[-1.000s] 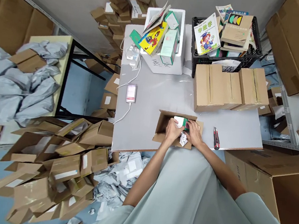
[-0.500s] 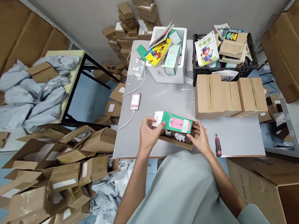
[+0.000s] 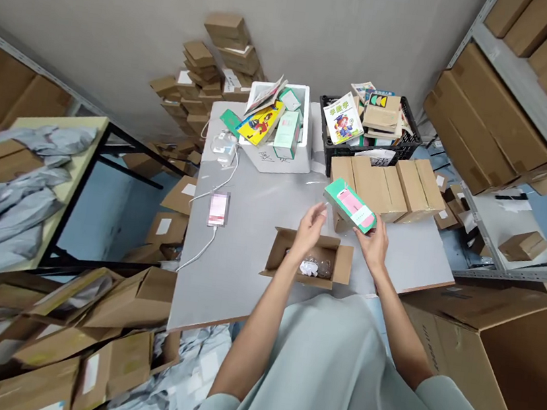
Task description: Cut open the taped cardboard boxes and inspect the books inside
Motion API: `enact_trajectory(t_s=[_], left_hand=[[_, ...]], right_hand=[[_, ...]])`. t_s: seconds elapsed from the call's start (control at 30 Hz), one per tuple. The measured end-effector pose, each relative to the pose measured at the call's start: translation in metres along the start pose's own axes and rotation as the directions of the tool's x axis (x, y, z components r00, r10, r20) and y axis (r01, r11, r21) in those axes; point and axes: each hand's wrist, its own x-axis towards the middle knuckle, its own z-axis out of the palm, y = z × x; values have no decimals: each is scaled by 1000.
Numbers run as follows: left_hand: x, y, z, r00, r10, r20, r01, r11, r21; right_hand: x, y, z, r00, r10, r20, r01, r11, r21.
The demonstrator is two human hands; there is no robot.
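Here the right hand (image 3: 373,244) gripped a green-and-pink rectangular carton (image 3: 352,205) above an open brown cardboard box (image 3: 307,258) on the grey surface (image 3: 238,247); the left hand (image 3: 309,226) hovered beside it, fingers spread, holding nothing.

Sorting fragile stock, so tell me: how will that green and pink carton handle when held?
Probably light: the right hand alone holds the green and pink carton tilted above the table. Likely stiff, since its edges stay straight. Its glossy-looking printed faces might be slippery.
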Motion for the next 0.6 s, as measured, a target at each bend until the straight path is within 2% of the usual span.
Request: enact_trajectory(t_s=[0.1, 0.17, 0.27, 0.33, 0.4, 0.43, 0.53, 0.6], left_hand=[[1, -3, 18, 995, -25, 98, 19, 998, 55], [-5, -12, 15, 996, -14, 89, 7, 997, 70], [-15, -32, -19, 993, 92, -76, -85, 992, 90], [-23, -52, -56, 949, 190, -250, -148, 973, 178], [-34, -75, -93, 900, 211, -381, -77, 939, 336], [-40, -88, -108, 898, 165, -408, 8, 921, 389], [-63, -122, -135, 938, -100, -332, 251, 856, 451], [-81, -139, -138, 935, -235, -264, 334, 833, 441]], right_hand=[[19, 8, 15, 995, 80, -51, -78, 996, 33], [24, 13, 16, 994, 101, -40, -96, 988, 121], [10, 24, 6, 986, 165, -34, -151, 954, 258], [-14, 34, -2, 972, 237, 5, -227, 927, 298], [-45, 44, -8, 941, 298, 160, -332, 905, 267], [-62, 47, -8, 911, 311, 271, -375, 897, 233], [-101, 49, -1, 767, 240, 595, -390, 911, 136], [-115, 42, 10, 679, 168, 715, -331, 939, 94]])
